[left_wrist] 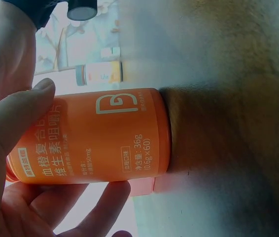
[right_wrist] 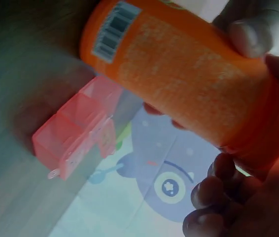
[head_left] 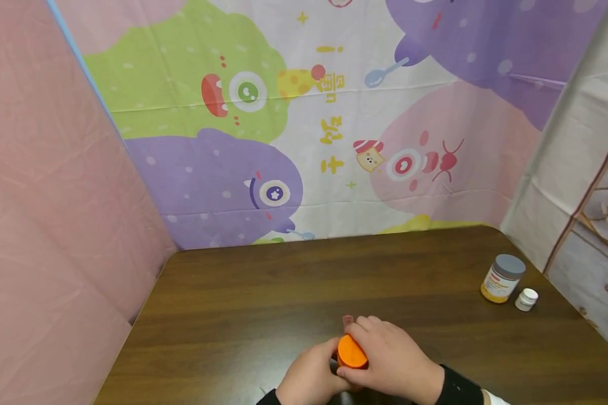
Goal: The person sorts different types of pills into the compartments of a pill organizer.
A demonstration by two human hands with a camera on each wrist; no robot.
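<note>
An orange vitamin bottle (left_wrist: 95,136) with white print stands upright at the table's near side. My left hand (head_left: 309,374) grips its body, thumb on one side and fingers on the other. From the right, my right hand (head_left: 392,357) holds the round orange cap (head_left: 352,352), fingers curled around its edge. The right wrist view shows a barcode (right_wrist: 116,31) low on the bottle. Just behind the bottle sits a translucent pink pill box (right_wrist: 75,128) with several compartments, at least one lid raised; in the head view my right hand hides most of it.
At the table's right side stand a grey-lidded jar (head_left: 503,279) with a yellow base and a small white bottle (head_left: 527,300). A cartoon-print curtain (head_left: 329,129) hangs behind the wooden table (head_left: 243,298), and a pink cloth (head_left: 56,197) hangs at left.
</note>
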